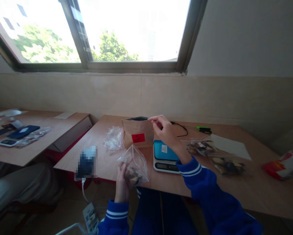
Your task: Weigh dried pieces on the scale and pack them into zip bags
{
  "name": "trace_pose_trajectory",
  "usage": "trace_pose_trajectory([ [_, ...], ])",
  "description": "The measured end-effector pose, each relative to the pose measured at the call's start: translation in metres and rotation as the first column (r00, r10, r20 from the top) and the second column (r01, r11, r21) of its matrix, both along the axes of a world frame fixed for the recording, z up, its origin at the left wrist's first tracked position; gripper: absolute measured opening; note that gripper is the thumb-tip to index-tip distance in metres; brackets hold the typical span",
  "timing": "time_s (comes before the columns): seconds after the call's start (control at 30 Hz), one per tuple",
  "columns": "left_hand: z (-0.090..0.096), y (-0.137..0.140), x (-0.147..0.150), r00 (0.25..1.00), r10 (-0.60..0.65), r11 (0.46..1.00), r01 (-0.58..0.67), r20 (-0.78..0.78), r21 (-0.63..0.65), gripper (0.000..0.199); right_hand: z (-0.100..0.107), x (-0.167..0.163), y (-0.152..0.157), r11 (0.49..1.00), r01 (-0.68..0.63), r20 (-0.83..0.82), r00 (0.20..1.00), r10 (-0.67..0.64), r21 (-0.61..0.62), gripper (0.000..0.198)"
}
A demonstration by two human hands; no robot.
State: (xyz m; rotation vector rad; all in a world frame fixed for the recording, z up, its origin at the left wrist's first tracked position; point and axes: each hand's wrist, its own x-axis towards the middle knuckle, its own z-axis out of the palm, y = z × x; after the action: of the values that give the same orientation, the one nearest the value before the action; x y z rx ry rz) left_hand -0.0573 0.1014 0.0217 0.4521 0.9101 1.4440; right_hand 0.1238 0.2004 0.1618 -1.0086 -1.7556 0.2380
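My left hand (pixel 122 178) is closed on a clear plastic bag (pixel 138 160), which holds some brown and dark dried-looking pieces (pixel 134 178) at its bottom. My right hand (pixel 163 128) is raised at the top right corner of a standing brown paper bag (pixel 128 133) with a red label. Its fingers are curled together, with the index finger reaching to the bag's upper edge; anything between them is too small to make out. Below that hand is a kitchen scale (pixel 164 167) with a blue top, partly hidden by my forearm.
Crumpled clear plastic bags (pixel 114 138) lie left of the paper bag. Filled clear bags (pixel 227 163), a white sheet (pixel 231 147), a green-and-black tool (pixel 203 129) and a red-and-white packet (pixel 285 164) occupy the right. A pixelated device with a white cable is at the table's left edge.
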Motion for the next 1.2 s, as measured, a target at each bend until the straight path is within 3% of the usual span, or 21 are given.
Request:
trace_pose_trajectory([
  [0.1,0.003,-0.001,0.003,1.0,-0.019,1.0,0.019,0.015,0.009,0.057,-0.021,-0.001,-0.027,0.956,-0.193,-0.093,0.98,0.176,-0.221,0.019],
  [0.2,0.009,-0.001,0.009,0.998,-0.053,0.998,0.052,0.025,0.024,0.062,-0.047,-0.006,-0.045,0.782,-0.377,-0.194,0.926,0.323,-0.497,0.022],
  [0.27,0.013,-0.002,0.014,0.998,-0.07,0.996,0.07,0.009,0.048,0.068,-0.061,-0.009,-0.051,0.674,-0.421,-0.293,0.907,0.303,-0.607,0.026],
  [0.33,0.015,-0.001,0.019,0.998,-0.058,0.995,0.06,-0.026,0.086,0.068,-0.07,-0.012,-0.053,0.626,-0.428,-0.359,0.901,0.243,-0.651,0.026],
  [0.4,0.012,0.0,0.024,0.997,-0.021,0.993,0.029,-0.072,0.112,0.066,-0.076,-0.013,-0.054,0.613,-0.413,-0.371,0.906,0.204,-0.673,0.024],
  [0.57,-0.001,0.003,0.029,0.974,0.06,0.997,-0.045,-0.219,0.069,0.065,-0.077,-0.015,-0.061,0.495,-0.461,-0.362,0.887,0.287,-0.736,0.016],
  [0.63,-0.002,0.004,0.028,0.954,0.082,0.996,-0.069,-0.288,0.054,0.062,-0.075,-0.017,-0.064,0.511,-0.477,-0.337,0.876,0.346,-0.715,0.014],
  [0.77,0.005,0.005,0.028,0.898,0.107,0.993,-0.073,-0.426,0.095,0.059,-0.076,-0.022,-0.069,0.727,-0.434,-0.204,0.899,0.387,-0.532,0.007],
  [0.83,0.01,0.004,0.029,0.855,0.12,0.988,-0.053,-0.504,0.146,0.058,-0.079,-0.024,-0.069,0.751,-0.427,-0.21,0.904,0.373,-0.504,0.011],
  [0.97,0.014,0.0,0.031,0.763,0.136,0.98,-0.008,-0.632,0.201,0.055,-0.088,-0.022,-0.069,0.622,-0.545,-0.413,0.836,0.361,-0.562,0.014],
  [1.1,0.009,-0.001,0.031,0.689,0.134,0.984,-0.009,-0.712,0.176,0.054,-0.092,-0.016,-0.073,0.447,-0.658,-0.596,0.747,0.294,-0.606,0.011],
  [1.17,0.006,0.0,0.031,0.665,0.143,0.985,-0.024,-0.733,0.17,0.056,-0.093,-0.014,-0.075,0.387,-0.631,-0.575,0.775,0.263,-0.672,0.013],
  [1.2,0.005,0.001,0.031,0.654,0.143,0.986,-0.032,-0.743,0.162,0.057,-0.094,-0.013,-0.076,0.387,-0.599,-0.54,0.8,0.26,-0.701,0.016],
])
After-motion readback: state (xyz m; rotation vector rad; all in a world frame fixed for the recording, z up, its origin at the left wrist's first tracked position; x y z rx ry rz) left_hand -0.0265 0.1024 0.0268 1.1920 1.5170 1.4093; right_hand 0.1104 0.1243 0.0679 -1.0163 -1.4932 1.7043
